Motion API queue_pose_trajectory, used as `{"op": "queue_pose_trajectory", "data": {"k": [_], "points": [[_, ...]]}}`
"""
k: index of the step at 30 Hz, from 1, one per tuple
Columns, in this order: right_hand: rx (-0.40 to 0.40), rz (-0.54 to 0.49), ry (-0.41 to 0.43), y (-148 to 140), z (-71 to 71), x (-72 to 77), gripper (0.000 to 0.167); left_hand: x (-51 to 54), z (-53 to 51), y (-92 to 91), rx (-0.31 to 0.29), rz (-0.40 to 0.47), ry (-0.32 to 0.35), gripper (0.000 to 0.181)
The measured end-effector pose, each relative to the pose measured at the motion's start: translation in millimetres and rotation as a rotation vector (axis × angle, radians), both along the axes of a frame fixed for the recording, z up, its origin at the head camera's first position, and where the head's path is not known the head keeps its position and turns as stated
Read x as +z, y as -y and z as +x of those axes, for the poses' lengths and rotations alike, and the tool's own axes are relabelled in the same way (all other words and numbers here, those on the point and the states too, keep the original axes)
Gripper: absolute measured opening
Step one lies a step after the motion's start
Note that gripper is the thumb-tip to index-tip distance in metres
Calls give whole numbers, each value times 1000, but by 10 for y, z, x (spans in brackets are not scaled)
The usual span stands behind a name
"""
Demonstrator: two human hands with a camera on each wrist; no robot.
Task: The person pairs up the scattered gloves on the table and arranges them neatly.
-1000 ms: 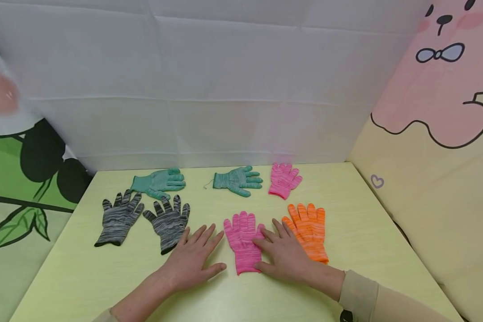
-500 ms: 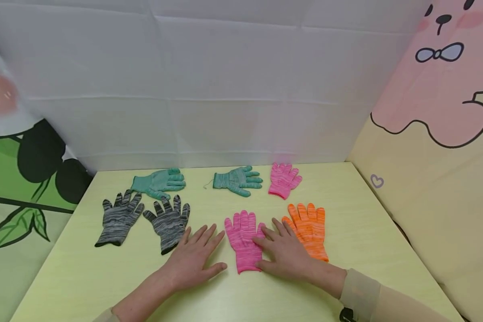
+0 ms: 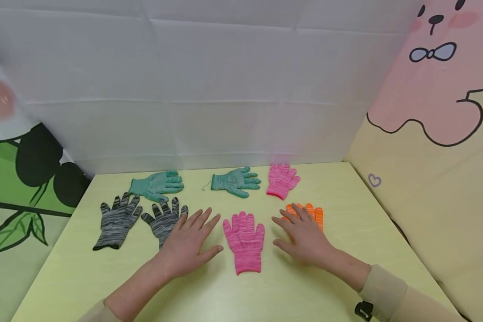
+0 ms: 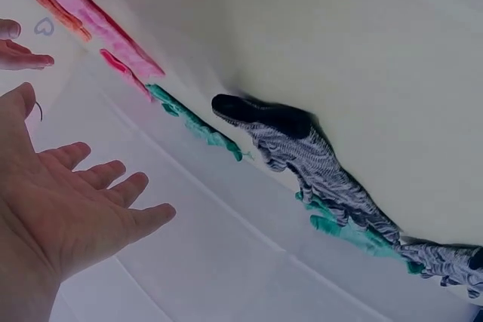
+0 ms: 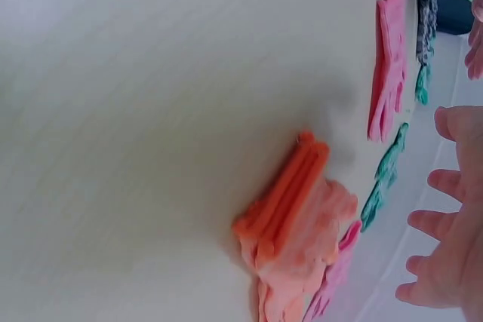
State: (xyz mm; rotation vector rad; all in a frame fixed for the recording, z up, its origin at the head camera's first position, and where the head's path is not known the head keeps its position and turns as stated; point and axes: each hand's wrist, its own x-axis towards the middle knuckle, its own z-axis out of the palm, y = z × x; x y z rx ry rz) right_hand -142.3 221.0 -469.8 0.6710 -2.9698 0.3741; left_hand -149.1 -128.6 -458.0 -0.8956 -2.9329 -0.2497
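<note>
The near pink glove (image 3: 247,243) lies flat between my hands, free now, because my right hand (image 3: 307,239) moved off it and up over the orange glove (image 3: 318,218). My left hand (image 3: 188,246) is above a striped gray glove (image 3: 161,226). My fingers are spread, holding nothing. The table (image 3: 233,300) is pale yellow; behind it is a white sheet (image 3: 225,80).

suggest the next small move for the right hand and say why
I'd probably reach the right hand forward to the far pink glove. That hand holds nothing, and the near pink glove, alike in colour, lies apart from its likely match, while the two gray gloves lie side by side.
</note>
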Motion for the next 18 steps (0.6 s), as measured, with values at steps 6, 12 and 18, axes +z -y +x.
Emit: {"op": "queue_pose_trajectory", "data": {"k": [6, 12, 18], "points": [[-38, -29, -29, -152, -39, 71, 61, 94, -55, -12, -15, -5, -58, 81], [-60, -41, -45, -243, -98, 122, 59, 188, -104, -51, -11, 8, -58, 80], [-86, -59, -43, -315, -154, 180, 58, 238, -169, -91, -14, 20, -61, 80]]}}
